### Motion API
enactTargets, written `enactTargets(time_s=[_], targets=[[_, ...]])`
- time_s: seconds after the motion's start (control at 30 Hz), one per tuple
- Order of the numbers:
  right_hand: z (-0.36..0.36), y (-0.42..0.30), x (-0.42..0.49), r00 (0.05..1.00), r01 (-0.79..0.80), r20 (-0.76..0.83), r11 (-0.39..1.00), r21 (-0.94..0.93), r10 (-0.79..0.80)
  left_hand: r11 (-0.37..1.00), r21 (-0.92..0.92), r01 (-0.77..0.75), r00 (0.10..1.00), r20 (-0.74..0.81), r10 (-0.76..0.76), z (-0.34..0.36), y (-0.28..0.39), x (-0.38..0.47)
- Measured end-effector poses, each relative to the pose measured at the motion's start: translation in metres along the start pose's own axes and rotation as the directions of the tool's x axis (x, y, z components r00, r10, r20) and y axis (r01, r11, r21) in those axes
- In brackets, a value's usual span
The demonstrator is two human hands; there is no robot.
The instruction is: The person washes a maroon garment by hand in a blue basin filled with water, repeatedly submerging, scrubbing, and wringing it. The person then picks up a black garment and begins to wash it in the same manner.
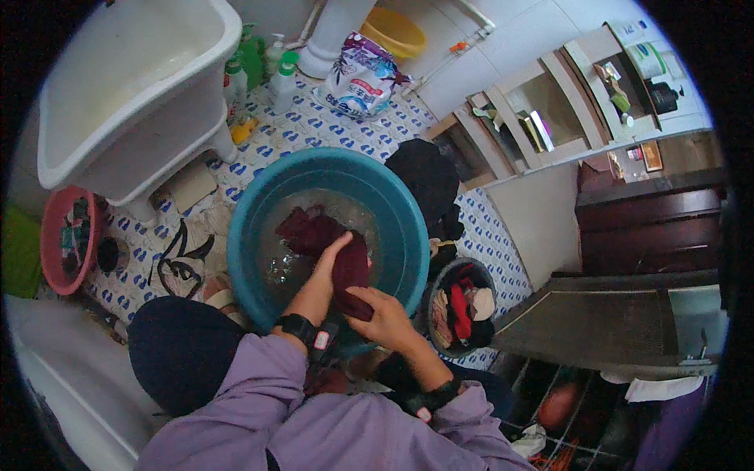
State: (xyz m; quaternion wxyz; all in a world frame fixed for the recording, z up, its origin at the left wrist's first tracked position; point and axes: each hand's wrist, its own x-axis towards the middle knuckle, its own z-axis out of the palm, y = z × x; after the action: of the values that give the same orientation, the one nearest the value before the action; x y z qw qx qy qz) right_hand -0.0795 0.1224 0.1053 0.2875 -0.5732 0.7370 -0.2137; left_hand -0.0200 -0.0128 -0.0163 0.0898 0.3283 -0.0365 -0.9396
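Observation:
A large teal plastic basin stands on the floor before me with cloudy water in it. Over the basin I hold a wet maroon cloth item, its far end bunched at the water. My left hand lies along the cloth's left side, thumb up, with its fingers hidden behind the fabric. The near end of the cloth is gripped in my right hand, close to the basin's near right rim. Both wrists wear black bands.
Right of the basin are dark clothes and a bucket of mixed garments. Detergent bottles and a printed detergent bag stand beyond. A white tub on legs is at left, near a pink basin. A shelf unit stands right.

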Motion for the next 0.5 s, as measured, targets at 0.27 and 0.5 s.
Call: enactTargets(time_s=[0.27, 0.5], targets=[[0.014, 0.023, 0.07, 0.906, -0.352, -0.288, 0.929, -0.112, 0.309, 0.955, -0.239, -0.176, 0.98, -0.131, 0.148, -0.001, -0.026, 0.0], [0.037, 0.005, 0.034, 0.95, -0.212, -0.26, 0.97, -0.118, 0.176, 0.98, -0.048, -0.194, 0.97, -0.16, 0.184, -0.008, -0.023, -0.023]])
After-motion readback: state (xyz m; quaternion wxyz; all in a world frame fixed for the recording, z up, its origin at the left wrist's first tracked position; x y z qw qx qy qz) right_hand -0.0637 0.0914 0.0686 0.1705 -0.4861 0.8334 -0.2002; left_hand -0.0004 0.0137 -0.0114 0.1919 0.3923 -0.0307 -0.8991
